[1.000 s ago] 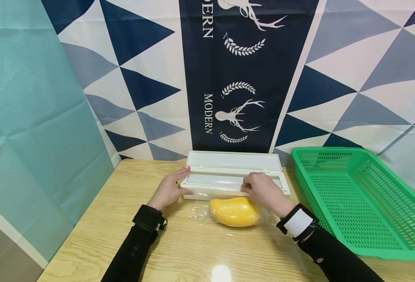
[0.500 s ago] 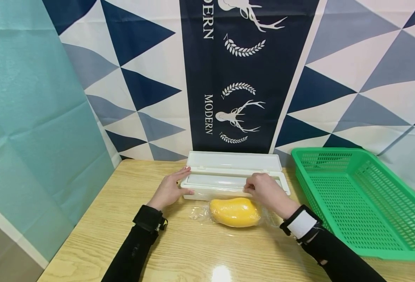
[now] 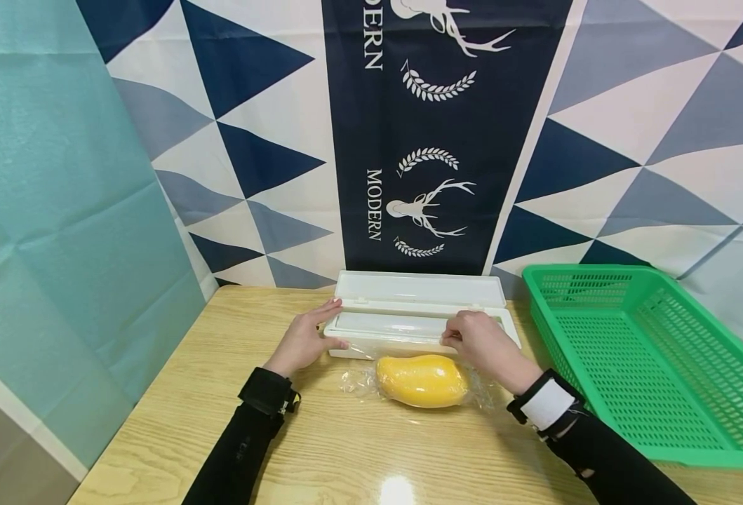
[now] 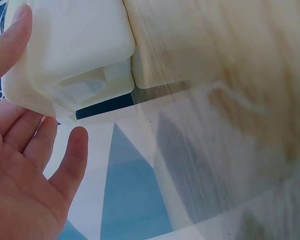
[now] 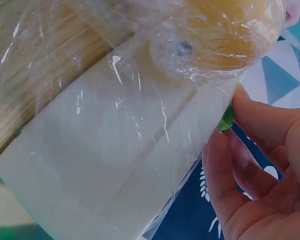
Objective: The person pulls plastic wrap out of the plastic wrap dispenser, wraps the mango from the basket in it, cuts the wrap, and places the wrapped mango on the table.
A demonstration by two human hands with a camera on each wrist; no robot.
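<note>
A white cling film dispenser (image 3: 384, 324) lies across the table's back, its lid tipped back and the film roll showing. My left hand (image 3: 302, 342) holds its left end; in the left wrist view the thumb is on one side of the end (image 4: 80, 35) and the fingers on the other. At the front rim, right of the middle, my right hand (image 3: 481, 344) pinches a small green slider cutter (image 5: 227, 118) between thumb and fingers. A yellow mango (image 3: 423, 381) wrapped in clear film (image 3: 358, 382) sits just before the dispenser. Film also stretches over its front wall (image 5: 90, 135).
A green plastic basket (image 3: 639, 449) stands at the right, close to my right forearm. Behind the dispenser rises a patterned cloth (image 3: 270, 154), and a pale teal cloth (image 3: 74, 210) hangs at the left. Wooden tabletop (image 3: 320, 449) runs toward me.
My right hand has slid a little to the right along the dispenser's front rim. The left hand and the dispenser have stayed put; the mango has barely shifted.
</note>
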